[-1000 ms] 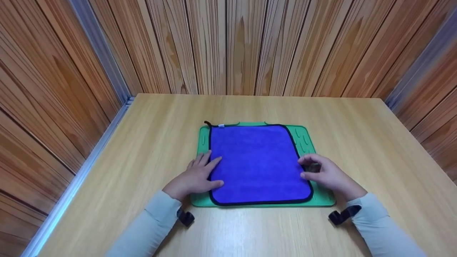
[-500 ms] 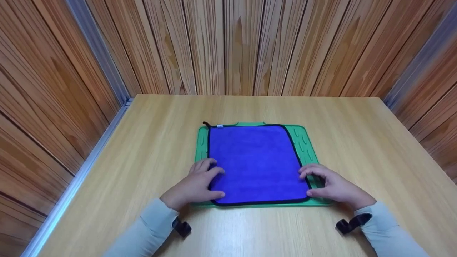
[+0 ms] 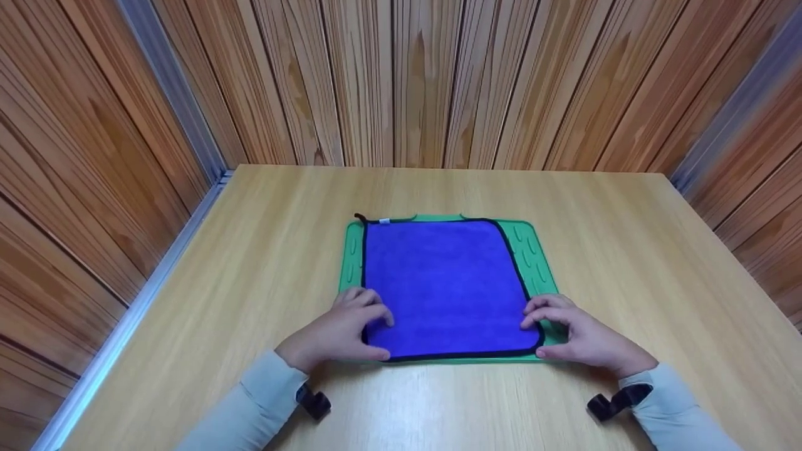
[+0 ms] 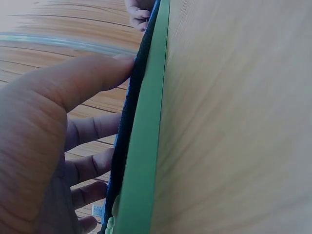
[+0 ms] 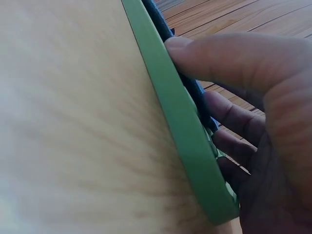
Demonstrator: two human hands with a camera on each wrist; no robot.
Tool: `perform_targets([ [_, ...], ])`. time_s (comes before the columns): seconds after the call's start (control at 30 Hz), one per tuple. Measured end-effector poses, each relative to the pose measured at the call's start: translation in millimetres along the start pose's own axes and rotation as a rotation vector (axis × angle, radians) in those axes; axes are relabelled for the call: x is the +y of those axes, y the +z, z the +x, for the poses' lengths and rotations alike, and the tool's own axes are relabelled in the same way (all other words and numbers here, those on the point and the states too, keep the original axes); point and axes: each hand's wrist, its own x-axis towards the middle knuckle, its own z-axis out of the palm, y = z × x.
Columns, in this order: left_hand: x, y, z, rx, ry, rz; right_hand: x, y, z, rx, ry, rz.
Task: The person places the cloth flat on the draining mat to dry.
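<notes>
A blue cloth (image 3: 446,282) with black edging lies spread flat over a green board (image 3: 531,254), its small white tag (image 3: 384,221) at the far left corner. At the cloth's near left corner, my left hand (image 3: 338,329) rests with bent, spread fingers on top. Its thumb (image 4: 105,73) touches the cloth's near edge in the left wrist view. My right hand (image 3: 579,335) is at the near right corner, fingertips on the cloth's side edge. In the right wrist view that thumb (image 5: 209,53) lies against the near edge, with the fingers apart from it.
The wooden table (image 3: 276,238) extends around the board on all sides. Wood-plank walls (image 3: 426,81) stand behind and at both sides, with a metal strip (image 3: 144,282) along the left edge. A black wrist mount (image 3: 313,402) sits on each sleeve.
Both hands have slid toward me along the cloth's sides to its near corners. The left fingers have gone from flat and spread to more bent. The cloth still lies flat on the board.
</notes>
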Motion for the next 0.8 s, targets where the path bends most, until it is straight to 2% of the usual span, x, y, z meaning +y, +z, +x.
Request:
perform_targets([
  [0.13, -0.6, 0.3, -2.1, -0.027, 0.006, 0.013, 0.5, 1.2, 2.6, 0.023, -0.073, -0.029],
  [0.27, -0.4, 0.9, -3.5, -0.031, 0.051, 0.017, 0.9, 1.1, 5.8, 0.048, -0.140, -0.044],
  [0.63, 1.0, 3.4, -7.3, -0.037, 0.128, 0.040, 5.0, 7.6, 6.3, 0.095, -0.202, -0.075],
  [0.8, 1.1, 4.7, -4.4, -0.002, 0.183, 0.042, 6.6, 9.7, 5.2, 0.142, -0.195, -0.044],
])
